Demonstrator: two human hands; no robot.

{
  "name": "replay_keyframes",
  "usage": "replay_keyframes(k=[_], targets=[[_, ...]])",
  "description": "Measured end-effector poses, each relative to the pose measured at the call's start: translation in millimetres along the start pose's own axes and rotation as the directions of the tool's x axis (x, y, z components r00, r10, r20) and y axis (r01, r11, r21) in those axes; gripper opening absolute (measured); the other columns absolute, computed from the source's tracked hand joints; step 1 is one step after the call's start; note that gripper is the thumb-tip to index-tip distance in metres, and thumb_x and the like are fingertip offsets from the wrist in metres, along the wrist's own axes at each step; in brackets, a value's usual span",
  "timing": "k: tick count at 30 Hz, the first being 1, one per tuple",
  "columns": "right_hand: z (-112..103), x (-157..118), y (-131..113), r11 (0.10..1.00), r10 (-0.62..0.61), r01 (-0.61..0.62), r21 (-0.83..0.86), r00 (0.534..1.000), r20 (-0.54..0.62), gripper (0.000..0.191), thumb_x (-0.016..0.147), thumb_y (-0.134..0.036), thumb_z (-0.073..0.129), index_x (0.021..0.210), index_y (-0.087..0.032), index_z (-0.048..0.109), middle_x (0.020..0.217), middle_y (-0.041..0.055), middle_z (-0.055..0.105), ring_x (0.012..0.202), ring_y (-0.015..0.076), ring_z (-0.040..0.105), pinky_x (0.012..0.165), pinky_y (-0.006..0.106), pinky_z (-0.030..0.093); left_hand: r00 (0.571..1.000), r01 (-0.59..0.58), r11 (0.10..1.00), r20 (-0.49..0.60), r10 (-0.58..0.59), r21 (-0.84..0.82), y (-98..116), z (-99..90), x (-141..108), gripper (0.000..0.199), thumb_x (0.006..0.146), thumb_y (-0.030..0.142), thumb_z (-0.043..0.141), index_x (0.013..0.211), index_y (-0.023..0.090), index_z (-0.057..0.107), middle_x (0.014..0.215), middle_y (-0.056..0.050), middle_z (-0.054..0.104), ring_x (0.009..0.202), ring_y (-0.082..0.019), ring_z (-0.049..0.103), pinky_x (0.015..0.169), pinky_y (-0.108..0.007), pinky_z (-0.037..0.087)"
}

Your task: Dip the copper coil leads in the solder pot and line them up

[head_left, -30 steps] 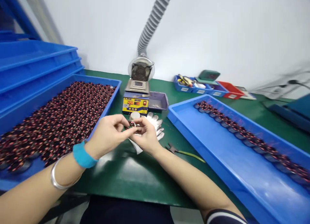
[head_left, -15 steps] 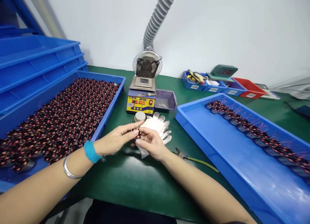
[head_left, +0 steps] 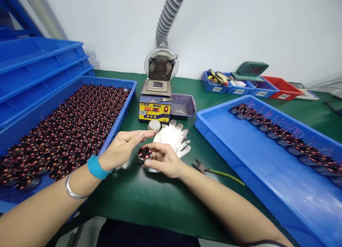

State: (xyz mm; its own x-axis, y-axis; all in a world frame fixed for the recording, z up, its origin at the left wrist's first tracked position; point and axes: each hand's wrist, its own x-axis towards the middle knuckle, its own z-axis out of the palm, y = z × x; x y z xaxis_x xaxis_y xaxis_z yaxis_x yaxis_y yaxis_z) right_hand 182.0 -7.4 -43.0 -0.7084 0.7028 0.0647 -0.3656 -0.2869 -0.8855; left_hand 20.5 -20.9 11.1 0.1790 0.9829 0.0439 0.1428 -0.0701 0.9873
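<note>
My right hand (head_left: pixel 167 159) holds a small wound motor stator (head_left: pixel 144 153) by its side between thumb and fingers, with its black top and copper windings facing up. Just above and left of it is my left hand (head_left: pixel 124 145), fingers stretched out and the thumb pressed along the index finger. Whether a fine wire lies between them I cannot make out. Behind the hands, white gloves (head_left: pixel 172 136) lie on the green table beside a round pale lid or tin (head_left: pixel 154 125).
A blue tray (head_left: pixel 130 97) full of stators stands left, below stacked blue trays (head_left: pixel 42 62). At right, another blue tray (head_left: pixel 221 140) holds a row of stators. Cutting pliers (head_left: pixel 204 168) lie nearby. A solder pot (head_left: pixel 155 108) sits behind, beside a purple bin (head_left: pixel 187 106).
The stator, earlier mostly hidden between both hands, now shows in the right hand, lower and further left. The left hand has shifted slightly up and left, with its thumb drawn back along the index finger.
</note>
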Motion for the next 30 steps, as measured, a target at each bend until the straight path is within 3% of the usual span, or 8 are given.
replay_keyframes(k=[6,8,10,12,14,21,25,30], targets=[[-2,0,0,0.999,-0.002,0.0,-0.041,0.999,-0.045,0.042,0.06,-0.027,0.082,0.096,-0.014,0.063,0.086,0.0029,0.067,0.076,0.0094,0.064,0.07,0.02,0.053,0.946,-0.078,0.977,-0.325,0.009,-0.2,5,-15.8,6,0.041,0.085,0.052,0.052,0.094,0.016,0.07,0.106,-0.01,0.071,0.089,-0.02,0.066,0.074,-0.031,0.053],[-2,1,1,0.999,-0.009,0.006,-0.053,0.999,-0.052,0.043,0.06,-0.027,0.082,0.095,-0.014,0.062,0.086,0.0028,0.067,0.076,0.0092,0.064,0.07,0.02,0.053,0.967,0.001,0.987,-0.252,-0.042,-0.161,7,-21.7,6,0.039,0.079,0.052,0.061,0.091,0.016,0.07,0.098,-0.008,0.072,0.083,-0.019,0.065,0.071,-0.029,0.053],[-2,1,1,0.998,-0.027,0.024,-0.05,0.998,-0.054,0.042,0.061,-0.027,0.082,0.096,-0.014,0.062,0.084,0.002,0.066,0.075,0.0085,0.064,0.07,0.019,0.053,0.99,0.108,0.992,-0.081,-0.113,-0.07,7,-24.2,4,0.036,0.069,0.045,0.072,0.089,0.015,0.07,0.089,-0.007,0.072,0.079,-0.018,0.064,0.07,-0.028,0.052],[-2,1,2,0.999,-0.041,0.039,-0.032,0.998,-0.053,0.042,0.061,-0.027,0.082,0.095,-0.015,0.062,0.084,0.0012,0.066,0.075,0.008,0.063,0.069,0.019,0.052,0.982,0.171,0.985,0.073,-0.172,0.023,7,-23.4,2,0.035,0.061,0.037,0.08,0.086,0.015,0.069,0.081,-0.005,0.07,0.075,-0.017,0.063,0.07,-0.027,0.052],[-2,1,1,0.999,-0.041,0.04,-0.019,0.998,-0.048,0.042,0.061,-0.027,0.082,0.095,-0.015,0.061,0.083,0.0006,0.065,0.073,0.0078,0.063,0.067,0.018,0.052,0.973,0.183,0.982,0.132,-0.188,0.053,6,-21.0,0,0.032,0.06,0.031,0.081,0.084,0.015,0.067,0.076,-0.002,0.068,0.072,-0.015,0.062,0.067,-0.026,0.051],[-2,0,1,0.996,-0.055,0.055,-0.063,0.998,0.004,0.038,0.064,-0.023,0.08,0.096,-0.014,0.061,0.083,0.0011,0.065,0.076,0.0082,0.063,0.073,0.02,0.051,0.989,0.117,0.993,0.094,-0.115,-0.009,6,-17.5,-1,0.025,0.068,0.025,0.076,0.088,0.015,0.066,0.071,0.0,0.065,0.066,-0.01,0.059,0.064,-0.021,0.05],[-4,0,3,0.996,-0.043,0.043,-0.084,0.999,0.004,0.038,0.064,-0.024,0.08,0.094,-0.013,0.061,0.083,0.0012,0.065,0.075,0.0089,0.063,0.075,0.022,0.05,0.985,0.149,0.989,0.092,-0.146,-0.021,5,-16.7,-1,0.027,0.066,0.025,0.077,0.089,0.015,0.068,0.07,0.0,0.066,0.065,-0.011,0.06,0.064,-0.022,0.05],[-5,-1,5,0.987,-0.041,0.042,-0.153,0.999,0.009,0.041,0.064,-0.025,0.079,0.099,-0.012,0.06,0.087,0.0037,0.066,0.077,0.0104,0.064,0.076,0.024,0.05,0.977,0.195,0.981,0.086,-0.195,0.009,2,-17.2,0,0.018,0.064,0.026,0.077,0.075,0.014,0.069,0.068,-0.002,0.069,0.065,-0.013,0.062,0.063,-0.023,0.05]])
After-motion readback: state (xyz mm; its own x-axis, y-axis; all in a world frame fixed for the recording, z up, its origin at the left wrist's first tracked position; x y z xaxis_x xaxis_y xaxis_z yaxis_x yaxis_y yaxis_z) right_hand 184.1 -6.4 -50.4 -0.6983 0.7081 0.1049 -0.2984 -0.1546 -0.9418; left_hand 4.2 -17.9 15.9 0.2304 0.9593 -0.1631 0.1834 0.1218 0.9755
